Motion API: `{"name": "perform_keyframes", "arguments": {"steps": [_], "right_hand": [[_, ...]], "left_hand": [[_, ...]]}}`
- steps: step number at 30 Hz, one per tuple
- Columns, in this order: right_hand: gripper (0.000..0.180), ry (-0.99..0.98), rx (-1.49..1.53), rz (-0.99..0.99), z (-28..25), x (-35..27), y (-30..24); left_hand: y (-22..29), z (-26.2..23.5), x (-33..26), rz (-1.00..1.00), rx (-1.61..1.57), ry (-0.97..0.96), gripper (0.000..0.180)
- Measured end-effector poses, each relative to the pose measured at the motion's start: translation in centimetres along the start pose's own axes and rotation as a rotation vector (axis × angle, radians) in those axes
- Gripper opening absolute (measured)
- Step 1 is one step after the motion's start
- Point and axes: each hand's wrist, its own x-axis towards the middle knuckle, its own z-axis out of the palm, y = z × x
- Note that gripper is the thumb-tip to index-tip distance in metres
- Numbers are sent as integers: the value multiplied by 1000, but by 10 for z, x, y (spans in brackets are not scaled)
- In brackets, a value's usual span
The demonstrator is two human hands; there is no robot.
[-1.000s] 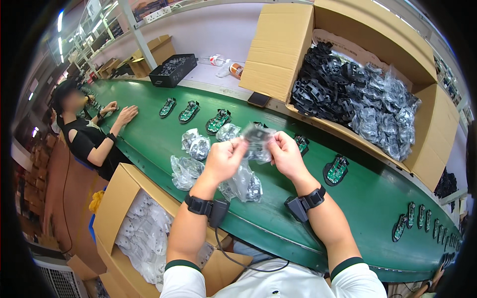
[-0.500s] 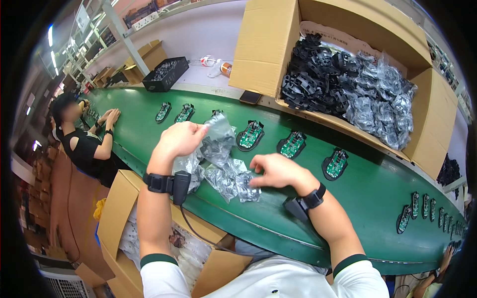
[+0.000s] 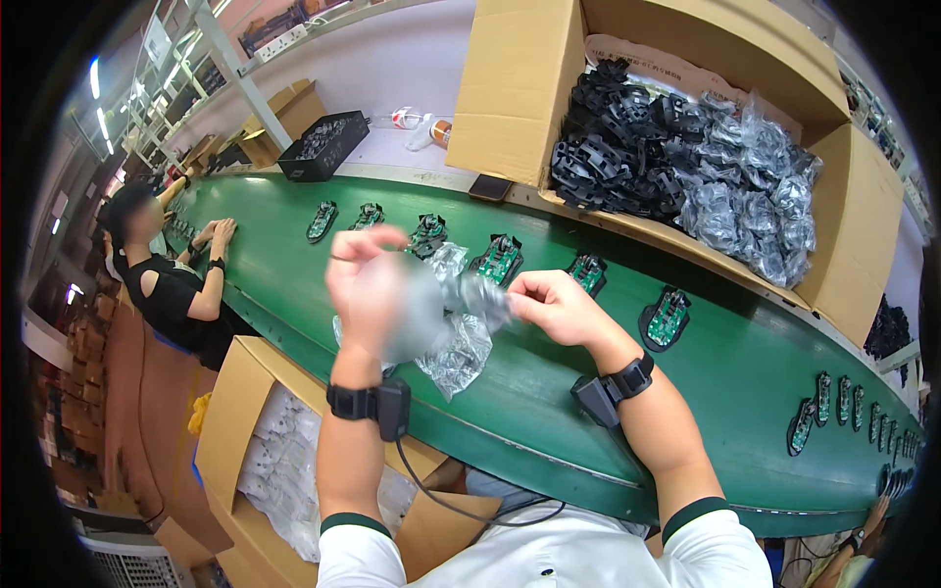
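My left hand [image 3: 365, 299] is over the green conveyor belt, smeared by motion, its fingers curled in at a blurred clear plastic bag [image 3: 423, 309]. To its right, my right hand [image 3: 561, 306] pinches the end of a dark grey bagged part [image 3: 482, 299] between thumb and fingers. The blur hides where the bag ends and the part begins. Beneath both hands lies a crumpled clear bag [image 3: 459, 361] on the belt. Just beyond them stand green circuit boards on black bases, the nearest a circuit board [image 3: 498, 260] behind the bagged part and another circuit board [image 3: 428, 235] to its left.
A large cardboard box [image 3: 510, 93] at the back right holds black plastic parts and bagged ones. More circuit boards line the green belt [image 3: 549, 431]. A black bin [image 3: 328, 152] stands behind. An open carton [image 3: 230, 421] sits at lower left. A person [image 3: 167, 265] works at the left.
My left hand has come right and nearer, with the bag blurring beside it. My right hand has risen from the bags on the belt and now pinches a bagged part.
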Motion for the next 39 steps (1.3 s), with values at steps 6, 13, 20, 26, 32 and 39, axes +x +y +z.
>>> {"name": "perform_keyframes", "arguments": {"steps": [6, 13, 20, 26, 32, 39], "right_hand": [[26, 0, 199, 133, -3, -3, 5], [26, 51, 675, 237, -8, -6, 8], [20, -126, -286, 261, -31, -10, 3], [75, 175, -257, -157, -5, -9, -3], [62, 54, 369, -2, 22, -2, 26], [15, 73, 855, 425, 3, -16, 8]], "left_hand": [[19, 41, -45, -369, 449, -464, 51], [-21, 22, -47, -432, 269, -387, 13], [-21, 1, -32, -451, -89, 306, 21], [-3, 14, -36, -460, 4, -67, 22], [-42, 22, -48, -883, -461, 49, 39], [7, 33, -45, 24, 411, -470, 61]]}}
